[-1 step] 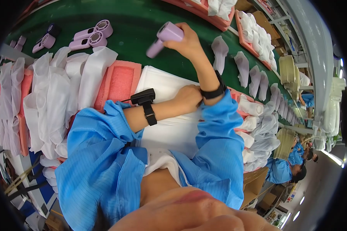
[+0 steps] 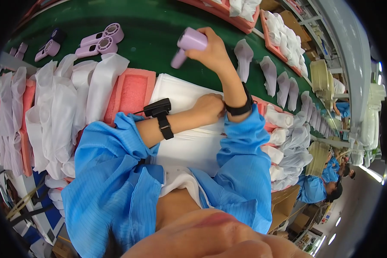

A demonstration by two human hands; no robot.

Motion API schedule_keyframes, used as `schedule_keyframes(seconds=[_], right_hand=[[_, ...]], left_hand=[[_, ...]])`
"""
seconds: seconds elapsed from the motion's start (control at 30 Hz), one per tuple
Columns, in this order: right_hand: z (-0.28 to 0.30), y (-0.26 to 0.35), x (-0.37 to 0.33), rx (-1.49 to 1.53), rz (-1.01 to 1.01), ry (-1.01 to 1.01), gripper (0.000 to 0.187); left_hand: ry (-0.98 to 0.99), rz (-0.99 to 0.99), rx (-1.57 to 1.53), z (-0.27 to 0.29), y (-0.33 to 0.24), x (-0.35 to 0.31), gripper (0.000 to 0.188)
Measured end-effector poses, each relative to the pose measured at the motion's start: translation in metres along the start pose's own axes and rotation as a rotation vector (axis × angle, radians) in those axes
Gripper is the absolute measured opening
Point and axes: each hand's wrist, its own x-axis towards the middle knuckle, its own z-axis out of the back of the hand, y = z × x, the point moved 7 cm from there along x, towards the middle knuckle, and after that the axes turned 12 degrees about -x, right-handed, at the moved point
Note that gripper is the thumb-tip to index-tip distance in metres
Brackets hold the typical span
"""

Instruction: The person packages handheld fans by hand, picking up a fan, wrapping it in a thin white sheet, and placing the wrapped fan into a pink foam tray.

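Observation:
My right hand [image 2: 210, 46] is closed around a light purple handheld fan [image 2: 192, 39], held above the green work surface with its handle slanting down to the left. Below it, a stack of flat white bags [image 2: 176, 88] lies in front of my chest. My left hand [image 2: 208, 108] rests on the stack beside my right forearm, its fingers curled in. What the left fingertips grip, if anything, is hidden. Two more purple handheld fans [image 2: 99, 42] lie at the far left on the green surface.
White-wrapped pieces [image 2: 56, 103] stand packed in pink foam trays [image 2: 135, 88] on the left. Several wrapped pieces [image 2: 268, 75] line the green belt [image 2: 155, 26] to the right. More filled trays [image 2: 284, 41] stand at the far right. Co-workers in blue [image 2: 316, 185] sit farther right.
The fan in my right hand has shifted slightly right and down, and its handle hangs steeper. My left hand has stayed at the stack.

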Motion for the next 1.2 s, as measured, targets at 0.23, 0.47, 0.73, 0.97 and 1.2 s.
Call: schedule_keyframes(seconds=[0.23, 0.47, 0.73, 0.97, 1.2], right_hand=[[0.092, -0.002, -0.07, 0.047, -0.075, -0.298, 0.063], [0.154, 0.004, -0.091, 0.545, -0.024, -0.34, 0.068], [0.083, 0.049, -0.063, 0.148, 0.233, -0.128, 0.066], [0.052, 0.068, -0.064, -0.117, 0.339, -0.213, 0.063], [0.052, 0.067, -0.062, -0.148, 0.341, -0.259, 0.061]], left_hand=[[-0.114, 0.157, -0.558, 0.075, 0.026, 0.0, 0.013], [-0.453, 0.164, -0.807, 0.151, 0.011, -0.009, 0.011], [-0.676, 0.023, -1.071, 0.175, -0.007, -0.022, 0.009], [-0.718, -0.158, -1.386, 0.188, -0.005, -0.021, 0.011], [-0.835, -0.468, 0.083, 0.176, -0.079, -0.037, 0.042]])
